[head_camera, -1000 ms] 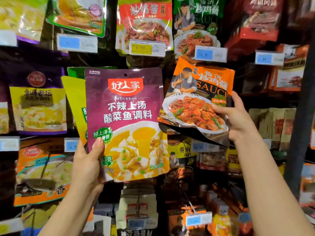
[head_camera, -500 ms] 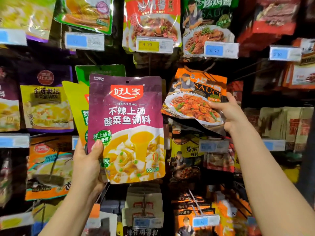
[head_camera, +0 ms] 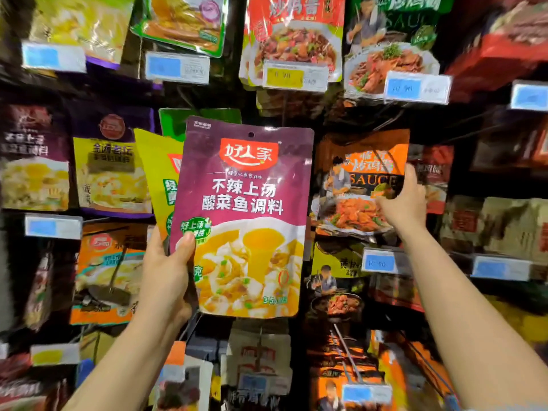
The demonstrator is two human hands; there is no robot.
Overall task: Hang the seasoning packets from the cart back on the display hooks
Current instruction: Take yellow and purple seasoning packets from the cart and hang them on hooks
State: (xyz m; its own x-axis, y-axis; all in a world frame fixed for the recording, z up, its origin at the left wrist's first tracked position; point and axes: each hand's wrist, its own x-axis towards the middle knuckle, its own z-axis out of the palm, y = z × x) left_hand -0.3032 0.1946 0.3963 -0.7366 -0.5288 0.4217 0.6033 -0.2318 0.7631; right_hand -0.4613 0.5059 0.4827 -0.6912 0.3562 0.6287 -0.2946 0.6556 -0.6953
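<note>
My left hand (head_camera: 166, 277) grips a purple seasoning packet (head_camera: 246, 203) by its lower left edge, thumb on the front, holding it upright before the display. A yellow packet (head_camera: 154, 173) and a green packet (head_camera: 181, 120) peek out behind it in the same grip. My right hand (head_camera: 406, 200) holds an orange sauce packet (head_camera: 355, 188) by its right edge, pressed up close to the hooks at centre right. Whether its hole sits on a hook is hidden.
Packets hang in rows all over the rack, with blue price tags (head_camera: 415, 89) and a yellow price tag (head_camera: 284, 77) on hook ends. A wire hook (head_camera: 347, 354) juts out below. Brown packets (head_camera: 498, 226) hang at the right.
My right hand has pushed the orange packet from a tilted pose toward the rack, now flatter and more upright. The purple packet has stayed steady in my left hand while my view shifted.
</note>
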